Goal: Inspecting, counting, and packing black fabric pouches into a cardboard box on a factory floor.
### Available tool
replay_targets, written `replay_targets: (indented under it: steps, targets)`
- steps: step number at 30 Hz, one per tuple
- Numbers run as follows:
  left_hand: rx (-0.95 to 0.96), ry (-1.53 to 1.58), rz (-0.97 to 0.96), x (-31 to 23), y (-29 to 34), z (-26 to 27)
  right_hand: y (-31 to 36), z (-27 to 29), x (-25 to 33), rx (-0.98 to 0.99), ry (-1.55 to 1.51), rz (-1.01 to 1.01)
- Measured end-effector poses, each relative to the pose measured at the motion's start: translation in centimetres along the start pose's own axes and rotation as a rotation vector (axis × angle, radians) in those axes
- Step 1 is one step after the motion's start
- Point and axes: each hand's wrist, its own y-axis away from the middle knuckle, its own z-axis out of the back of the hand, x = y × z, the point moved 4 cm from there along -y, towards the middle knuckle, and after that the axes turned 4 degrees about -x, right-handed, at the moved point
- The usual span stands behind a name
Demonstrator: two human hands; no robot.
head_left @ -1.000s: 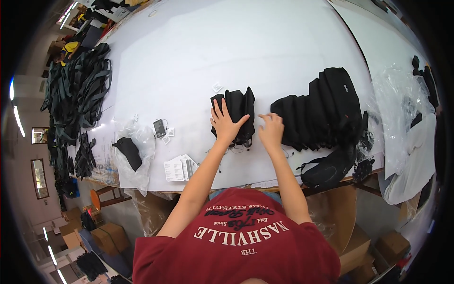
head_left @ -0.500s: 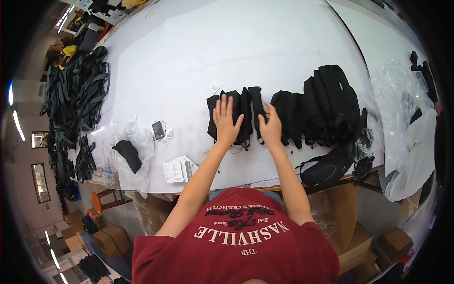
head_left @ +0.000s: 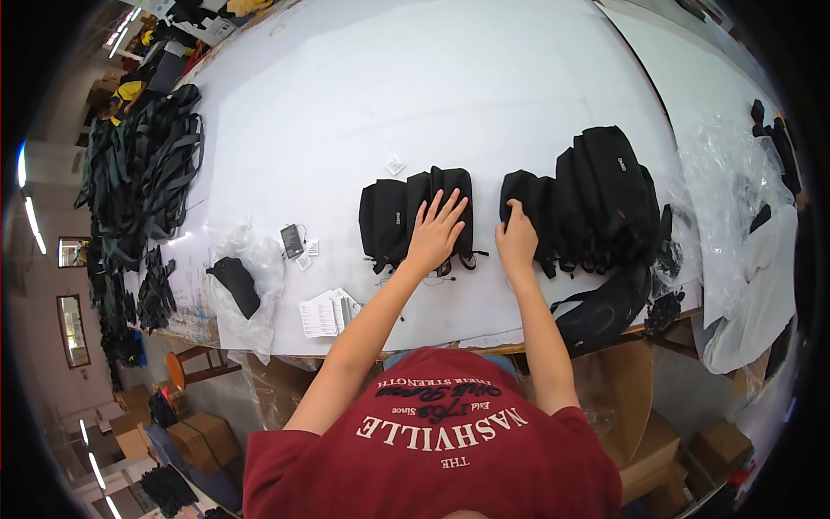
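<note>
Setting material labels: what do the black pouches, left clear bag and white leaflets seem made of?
Pouches: likely fabric, matt black; soft folds, little sheen. Fibre can't be told.
Left clear bag: probably thin plastic film, glossy; wrinkled highlights.
Leaflets: apparently paper or thin card, white; thin, flat, fanned edges.

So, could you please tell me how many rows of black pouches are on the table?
2: the left row under the left hand, and the right row, which the right hand touches.

Maroon T-shirt (head_left: 424, 471), white lettering (head_left: 445, 434)
</note>
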Motion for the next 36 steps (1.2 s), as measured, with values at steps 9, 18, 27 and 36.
replay_targets:
  steps: [9, 18, 27, 36]
  targets:
    - [-0.017, 0.139, 0.074, 0.1, 0.1, -0.4, 0.7, -5.1, -1.8, 0.326, -0.575, -0.308]
    - [-0.009, 0.107, -0.052, -2.7, -0.6, 0.2, 0.1, -0.9, 1.6, 0.104, -0.084, -0.002]
    - [0.009, 0.059, -0.03, -2.5, -0.5, 0.1, 2.1, 1.6, -4.9, -0.159, -0.168, -0.087]
    - [0.052, 0.066, -0.109, -4.2, -3.0, -2.0, 0.8, 1.7, 2.2, 0.451, -0.307, -0.159]
